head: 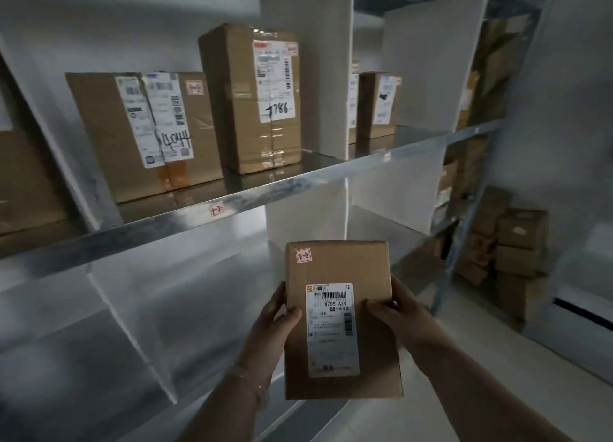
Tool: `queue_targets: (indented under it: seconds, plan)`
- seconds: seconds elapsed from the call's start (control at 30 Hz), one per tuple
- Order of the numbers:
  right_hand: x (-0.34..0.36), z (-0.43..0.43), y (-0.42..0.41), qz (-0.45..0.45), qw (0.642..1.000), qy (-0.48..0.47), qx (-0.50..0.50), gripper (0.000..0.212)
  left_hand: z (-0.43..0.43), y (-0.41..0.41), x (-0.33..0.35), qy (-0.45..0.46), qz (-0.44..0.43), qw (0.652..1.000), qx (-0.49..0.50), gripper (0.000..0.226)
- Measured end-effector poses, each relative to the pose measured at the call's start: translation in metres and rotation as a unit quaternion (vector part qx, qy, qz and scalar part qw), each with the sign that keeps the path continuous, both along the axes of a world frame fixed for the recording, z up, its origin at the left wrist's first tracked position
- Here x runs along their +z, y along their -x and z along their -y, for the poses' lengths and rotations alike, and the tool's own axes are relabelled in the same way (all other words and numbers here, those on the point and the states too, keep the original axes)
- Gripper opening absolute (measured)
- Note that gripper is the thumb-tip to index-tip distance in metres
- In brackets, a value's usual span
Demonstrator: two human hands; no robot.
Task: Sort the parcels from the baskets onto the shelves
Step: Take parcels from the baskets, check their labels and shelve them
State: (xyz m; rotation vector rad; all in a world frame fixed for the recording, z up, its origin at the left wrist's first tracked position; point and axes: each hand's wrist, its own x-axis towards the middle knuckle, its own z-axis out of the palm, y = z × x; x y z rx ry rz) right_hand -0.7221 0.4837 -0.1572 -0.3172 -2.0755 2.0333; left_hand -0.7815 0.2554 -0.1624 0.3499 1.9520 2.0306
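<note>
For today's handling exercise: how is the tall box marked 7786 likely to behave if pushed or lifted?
The box marked 7786 stands upright on the shelf, so a high push would probably tip it. Its cardboard looks stiff; the glossy tape may be slippery.

**A parcel storage room**

Long metal shelves (331, 172) carry cardboard parcels (132, 136) with printed shipping labels (273, 73) and handwritten numbers (277, 109). A small code sticker (217, 210) sits on the shelf edge. More boxes (517, 242) are stacked on the floor.

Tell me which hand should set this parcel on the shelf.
Left, probably. Both hands grip the parcel, but the left hand holds its edge nearest the lower shelf; the right hand is on the aisle side.
</note>
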Motion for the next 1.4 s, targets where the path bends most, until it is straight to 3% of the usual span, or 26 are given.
queue_targets:
  seconds: [0.13, 0.33, 0.47, 0.63, 0.7, 0.8, 1.0, 1.4]
  plan:
    - [-0.002, -0.006, 0.047, -0.007, 0.995, -0.051, 0.08, 0.061, 0.003, 0.003, 0.005, -0.001, -0.007, 0.997, 0.078, 0.051]
    - [-0.012, 0.016, 0.098, -0.019, 0.977, -0.05, 0.206, 0.07, 0.022, -0.004, 0.005, 0.011, -0.016, 0.986, 0.169, 0.039]
    - [-0.016, 0.047, 0.13, -0.037, 0.969, -0.077, 0.232, 0.062, 0.049, 0.013, 0.0, 0.044, -0.016, 0.974, 0.222, 0.045]
    - [-0.015, 0.083, 0.172, -0.046, 0.967, -0.118, 0.221, 0.07, 0.078, 0.047, -0.003, 0.118, -0.083, 0.948, 0.284, 0.052]
    - [-0.015, 0.096, 0.186, -0.047, 0.966, -0.125, 0.223, 0.06, 0.089, 0.063, -0.008, 0.143, -0.085, 0.943, 0.288, 0.046]
    - [-0.019, 0.113, 0.203, -0.035, 0.964, -0.124, 0.231, 0.049, 0.106, 0.082, -0.019, 0.168, -0.061, 0.939, 0.295, 0.051]
    - [-0.037, 0.139, 0.225, -0.004, 0.965, -0.07, 0.254, 0.05, 0.121, 0.103, -0.027, 0.158, -0.023, 0.939, 0.305, 0.04]
    - [-0.064, 0.156, 0.258, 0.03, 0.938, -0.005, 0.346, 0.076, 0.129, 0.126, -0.053, 0.131, 0.091, 0.922, 0.353, 0.068]
